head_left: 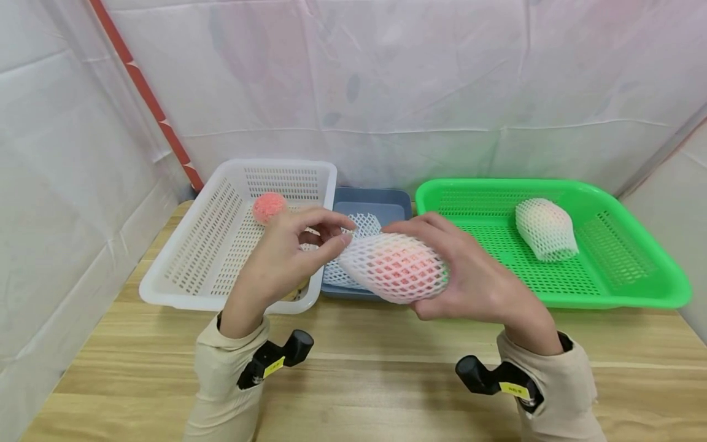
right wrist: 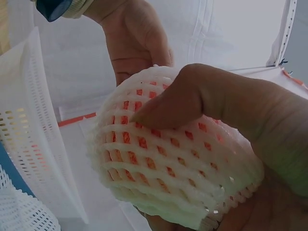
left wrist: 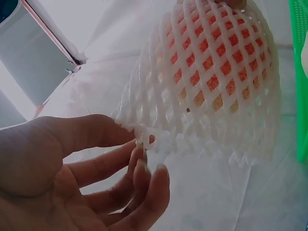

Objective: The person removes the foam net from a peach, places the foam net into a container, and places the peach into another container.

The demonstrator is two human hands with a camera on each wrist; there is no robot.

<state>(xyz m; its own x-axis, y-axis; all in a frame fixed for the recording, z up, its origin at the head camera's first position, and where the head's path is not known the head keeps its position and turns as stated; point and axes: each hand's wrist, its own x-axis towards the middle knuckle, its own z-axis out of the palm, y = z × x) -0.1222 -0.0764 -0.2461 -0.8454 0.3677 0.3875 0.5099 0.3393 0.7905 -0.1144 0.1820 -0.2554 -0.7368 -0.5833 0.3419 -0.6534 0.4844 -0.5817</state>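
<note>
A pinkish-red, rough-skinned ball sits inside a white foam net sleeve, held above the table. My right hand grips the wrapped ball from its right side, thumb laid across the netting in the right wrist view. At the sleeve's loose end, my left hand pinches the net edge between thumb and index finger; its other fingers are curled below. In the left wrist view the net flares wide beneath the ball.
On the left, a white basket holds another pinkish ball and something yellow, mostly hidden. Foam nets lie in a blue-grey tray in the middle. A net-wrapped ball lies in the green basket at right.
</note>
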